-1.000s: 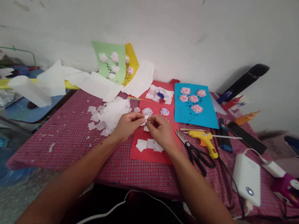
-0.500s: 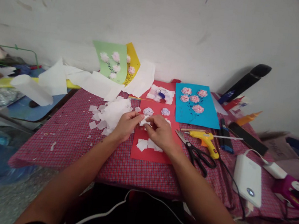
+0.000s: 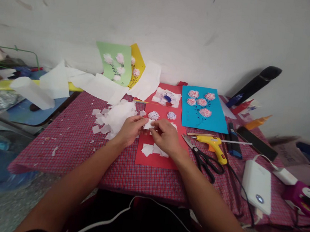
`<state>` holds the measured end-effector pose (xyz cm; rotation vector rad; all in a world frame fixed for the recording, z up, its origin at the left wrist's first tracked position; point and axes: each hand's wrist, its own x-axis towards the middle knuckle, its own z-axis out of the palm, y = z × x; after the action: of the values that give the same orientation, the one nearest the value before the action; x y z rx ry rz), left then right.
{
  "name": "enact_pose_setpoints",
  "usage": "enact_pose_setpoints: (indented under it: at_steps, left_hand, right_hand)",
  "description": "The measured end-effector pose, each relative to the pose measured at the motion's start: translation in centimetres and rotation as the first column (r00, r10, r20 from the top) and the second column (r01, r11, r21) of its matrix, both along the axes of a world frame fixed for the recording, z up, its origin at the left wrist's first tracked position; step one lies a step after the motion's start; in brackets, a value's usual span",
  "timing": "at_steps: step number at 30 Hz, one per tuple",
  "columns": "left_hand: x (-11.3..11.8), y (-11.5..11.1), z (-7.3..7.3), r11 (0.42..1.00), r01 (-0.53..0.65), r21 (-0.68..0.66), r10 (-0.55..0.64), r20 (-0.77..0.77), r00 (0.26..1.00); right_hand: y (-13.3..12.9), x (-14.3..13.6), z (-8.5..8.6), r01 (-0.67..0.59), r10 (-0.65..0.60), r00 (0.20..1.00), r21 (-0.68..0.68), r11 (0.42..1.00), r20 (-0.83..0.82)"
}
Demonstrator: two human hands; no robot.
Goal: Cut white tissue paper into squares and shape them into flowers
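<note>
Between my two hands is a small white tissue paper piece point(image 3: 149, 124), pinched at its left side by my left hand point(image 3: 132, 128) and at its right by my right hand point(image 3: 165, 134). Both hands hover over a red paper sheet point(image 3: 149, 161). Just beyond the fingers, two paper flowers with purple specks, one on the left point(image 3: 154, 115) and one on the right point(image 3: 171, 115), lie on the sheet. Nearer me, several white tissue squares point(image 3: 147, 150) rest on it. A heap of cut tissue point(image 3: 119, 117) is left of my left hand.
Scissors point(image 3: 203, 160) and a yellow glue gun point(image 3: 212, 142) lie right of the red sheet. Behind them is a blue card point(image 3: 204, 118) with pink flowers. A white power bank point(image 3: 257, 186) sits at the right. Green point(image 3: 114, 55) and yellow cards point(image 3: 139, 59) lean on the wall.
The tissue piece between my fingers has shifted slightly and looks flatter. My hands stay in nearly the same place; nothing else has visibly moved.
</note>
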<state>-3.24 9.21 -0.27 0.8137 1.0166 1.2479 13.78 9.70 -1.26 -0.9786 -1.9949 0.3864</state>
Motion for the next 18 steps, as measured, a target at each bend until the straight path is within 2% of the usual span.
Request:
enact_pose_setpoints:
  at_steps: [5,8,12,15,18]
  left_hand:
    - [0.0,0.1,-0.2,1.0,0.012,0.014,-0.012,0.019,1.0]
    - [-0.1,0.1,0.0,1.0,0.029,-0.006,-0.029,0.032,0.999]
    - [-0.1,0.0,0.2,1.0,0.019,-0.022,-0.019,0.035,0.999]
    - [-0.1,0.0,0.1,0.999,0.035,0.007,-0.035,0.018,0.999]
    - [0.0,0.0,0.1,0.999,0.04,0.022,-0.041,0.019,0.999]
  right_hand:
    - [-0.1,-0.2,0.4,-0.019,0.016,0.999,-0.067,0.998,-0.043]
    - [-0.1,-0.3,0.7,0.007,-0.041,0.986,-0.206,0.978,-0.162]
    - [-0.1,-0.3,1.1,-0.033,-0.118,0.933,-0.408,0.912,-0.339]
    - [-0.1,-0.2,1.2,-0.062,-0.12,0.923,-0.45,0.891,-0.367]
    - [0.0,-0.2,1.1,-0.069,-0.1,0.93,-0.434,0.898,-0.353]
